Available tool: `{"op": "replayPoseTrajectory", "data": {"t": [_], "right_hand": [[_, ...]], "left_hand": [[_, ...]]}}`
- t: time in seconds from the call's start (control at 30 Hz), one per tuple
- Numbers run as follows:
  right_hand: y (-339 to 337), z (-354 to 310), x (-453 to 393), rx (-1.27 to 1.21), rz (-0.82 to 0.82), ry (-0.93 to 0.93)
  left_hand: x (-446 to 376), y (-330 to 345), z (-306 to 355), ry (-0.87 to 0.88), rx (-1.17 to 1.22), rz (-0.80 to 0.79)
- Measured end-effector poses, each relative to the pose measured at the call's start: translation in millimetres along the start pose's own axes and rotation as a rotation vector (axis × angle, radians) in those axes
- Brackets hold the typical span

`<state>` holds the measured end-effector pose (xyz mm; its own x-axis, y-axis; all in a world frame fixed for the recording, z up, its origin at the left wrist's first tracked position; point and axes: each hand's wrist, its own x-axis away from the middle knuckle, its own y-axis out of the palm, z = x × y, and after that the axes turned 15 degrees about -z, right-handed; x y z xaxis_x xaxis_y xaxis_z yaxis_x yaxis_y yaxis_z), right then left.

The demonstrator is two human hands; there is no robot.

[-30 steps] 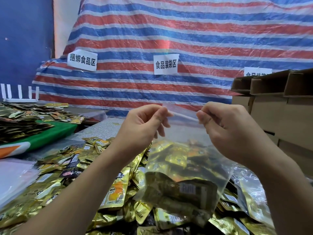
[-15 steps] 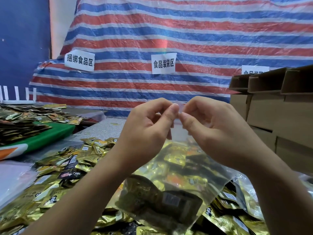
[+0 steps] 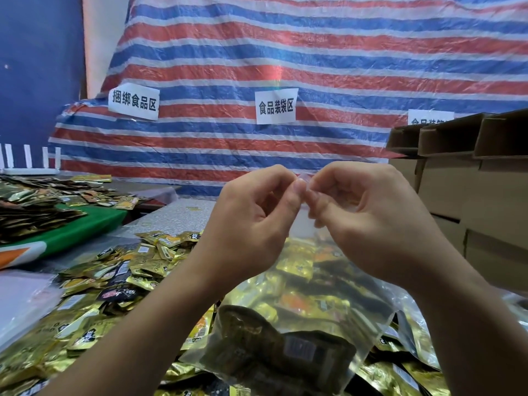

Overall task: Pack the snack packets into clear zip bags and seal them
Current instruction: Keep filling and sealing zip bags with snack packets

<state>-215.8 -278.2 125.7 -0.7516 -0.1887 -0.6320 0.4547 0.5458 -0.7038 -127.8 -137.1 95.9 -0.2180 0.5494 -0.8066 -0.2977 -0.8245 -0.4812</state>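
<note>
Hands meet at the middle of the view, raised above the table: the left hand point(image 3: 251, 224) and the right hand point(image 3: 368, 221) both pinch the top edge of a clear zip bag point(image 3: 308, 304), thumb against curled forefinger, with the fingertips of the two hands touching or just beside each other at the strip. From that pinch the bag hangs straight down below the hands, its mouth gathered between the fingers and its body spreading wider toward the bottom, tilted a little to the left. Inside it, at the bottom, lies a dark brownish snack packet point(image 3: 274, 350) with a pale label patch; whether the bag's lower edge rests on the heap or hangs just above it cannot be told. Under and around the bag spreads a heap of gold snack packets point(image 3: 120, 281), some with orange or black print, covering the near part of the grey speckled table point(image 3: 177, 215). At the left edge lies a stack of flat clear bags point(image 3: 23, 304), and beyond it a green board point(image 3: 85, 227) bearing another pile of darker packets. Brown cardboard boxes point(image 3: 474, 190) stand stacked to the right, well apart from the hands. Behind everything hangs a red, white and blue striped tarp point(image 3: 285, 58) with white paper signs point(image 3: 275, 105) printed in black characters.
</note>
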Motion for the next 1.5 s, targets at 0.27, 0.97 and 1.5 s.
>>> {"op": "replayPoseTrajectory", "data": {"t": [0.27, 0.97, 1.5], "right_hand": [[3, 4, -1, -0.007, -0.008, 0.017], [-2, 32, -3, 0.221, -0.064, 0.129], [-16, 27, 4, 0.231, -0.193, 0.094]], "left_hand": [[0, 1, -2, -0.046, 0.103, -0.066], [1, -17, -31, -0.169, -0.134, 0.475], [0, -33, -50, -0.325, 0.019, 0.512]]}}
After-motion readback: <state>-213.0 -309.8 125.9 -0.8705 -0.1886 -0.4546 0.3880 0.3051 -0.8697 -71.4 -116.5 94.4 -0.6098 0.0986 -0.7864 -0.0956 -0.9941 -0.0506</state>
